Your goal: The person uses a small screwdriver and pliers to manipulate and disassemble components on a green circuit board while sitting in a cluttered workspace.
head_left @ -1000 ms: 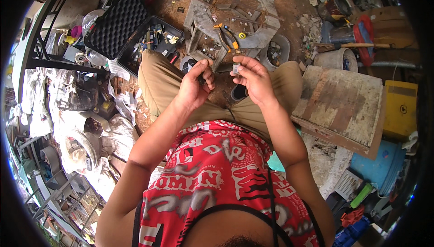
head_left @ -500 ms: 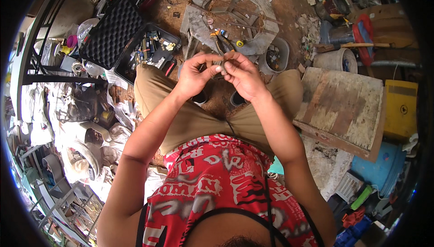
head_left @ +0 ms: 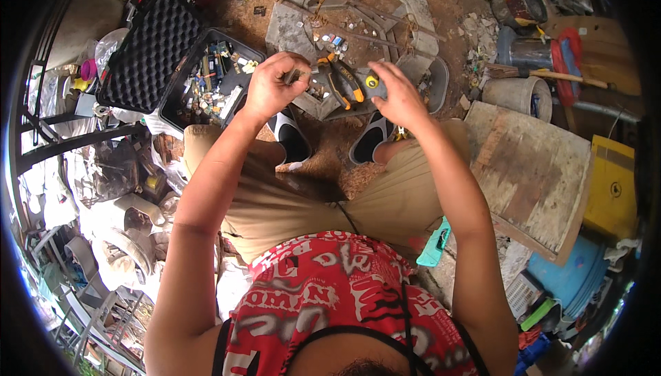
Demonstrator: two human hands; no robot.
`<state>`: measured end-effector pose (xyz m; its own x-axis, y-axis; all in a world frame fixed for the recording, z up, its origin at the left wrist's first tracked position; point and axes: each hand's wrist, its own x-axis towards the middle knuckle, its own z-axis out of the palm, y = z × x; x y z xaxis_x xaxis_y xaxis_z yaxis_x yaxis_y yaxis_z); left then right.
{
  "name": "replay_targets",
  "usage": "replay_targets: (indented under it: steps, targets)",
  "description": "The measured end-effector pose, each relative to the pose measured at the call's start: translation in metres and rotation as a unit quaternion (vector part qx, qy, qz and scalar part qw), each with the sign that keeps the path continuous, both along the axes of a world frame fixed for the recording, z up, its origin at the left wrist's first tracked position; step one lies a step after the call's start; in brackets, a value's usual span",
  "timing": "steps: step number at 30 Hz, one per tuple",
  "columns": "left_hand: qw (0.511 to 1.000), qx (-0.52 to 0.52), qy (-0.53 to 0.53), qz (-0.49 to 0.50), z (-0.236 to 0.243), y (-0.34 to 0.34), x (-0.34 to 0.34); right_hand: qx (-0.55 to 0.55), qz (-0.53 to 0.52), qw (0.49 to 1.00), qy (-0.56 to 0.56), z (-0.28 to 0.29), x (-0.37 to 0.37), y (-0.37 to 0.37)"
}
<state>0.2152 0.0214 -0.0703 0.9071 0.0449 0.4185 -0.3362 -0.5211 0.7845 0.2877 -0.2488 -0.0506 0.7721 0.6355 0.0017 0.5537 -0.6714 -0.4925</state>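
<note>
Both hands have parted since half a second ago. Left hand [head_left: 275,87] is closed around a small grey part [head_left: 295,75] above the concrete slab [head_left: 358,25]; right hand [head_left: 398,97] is spread open, holding nothing. Left of the slab, an open black case [head_left: 206,83] holds small mixed parts.

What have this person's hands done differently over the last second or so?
The hands were together over the lap, pinching a small part between them. Now they have parted and reached forward: the left hand is closed on a small dark piece, and the right hand is open, fingers spread, near the yellow-handled pliers on the concrete slab. The open black case stays put.
</note>
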Motion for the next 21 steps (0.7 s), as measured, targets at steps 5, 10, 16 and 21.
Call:
replay_targets:
  steps: [5, 10, 16, 21]
  targets:
    - [0.997, -0.010, 0.062, 0.050, -0.037, 0.007, 0.008, 0.028, 0.007, 0.997, 0.072, -0.020, 0.021, 0.010]
    - [0.991, 0.027, 0.113, 0.070, -0.052, 0.010, 0.018, 0.236, -0.075, 0.968, 0.039, 0.063, 0.023, 0.028]
    - [0.991, 0.015, 0.121, 0.056, -0.061, 0.006, 0.020, 0.391, 0.007, 0.917, 0.073, 0.067, 0.017, 0.084]
    - [0.988, -0.002, 0.141, 0.056, -0.059, 0.005, 0.019, 0.348, -0.005, 0.937, 0.031, 0.040, 0.020, 0.100]
